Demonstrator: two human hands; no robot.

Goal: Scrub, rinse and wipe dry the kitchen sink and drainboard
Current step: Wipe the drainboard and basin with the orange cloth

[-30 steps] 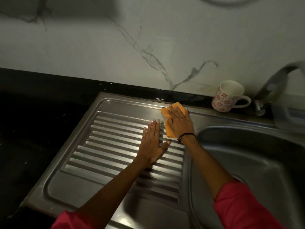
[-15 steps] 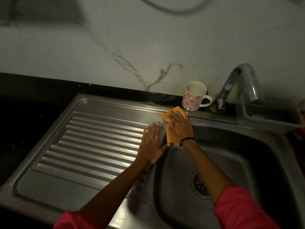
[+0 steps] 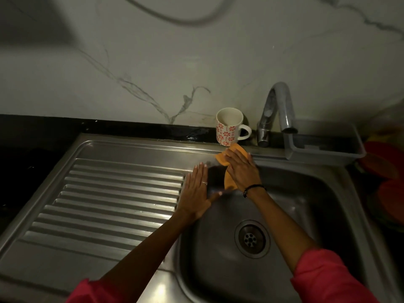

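Pressing flat on an orange cloth (image 3: 229,169), the right hand (image 3: 241,169) has its fingers straight and together, palm down, nothing curled round the cloth. Cloth lies on the steel strip at the back-left corner of the sink basin (image 3: 306,215), w/ its top corner poking out past the fingertips just below the mug (image 3: 229,129) and its lower end hanging over the basin edge under the wrist. Black wristband on that wrist. Left hand (image 3: 196,191) also flat & released, fingers straight, resting palm down on the right end of the drainboard (image 3: 109,193), thumb stretched out toward the basin; ring on one finger. The 2 hands sit near each other, not touching.

Drainboard is ribbed steel, left of the basin, same single unit. Drain (image 3: 251,238) sits in the basin floor, below the right forearm. Mug is white w/ red flower print, upright on the back ledge, handle to the right, just left of the tap (image 3: 276,110). Tap spout curves over a grey plastic tray (image 3: 323,147) on the basin's back-right rim. Red/orange items at far right, too blurred to tell. Marble-look wall (image 3: 196,51) behind, black counter (image 3: 26,149) at left. Pink sleeves on both arms.
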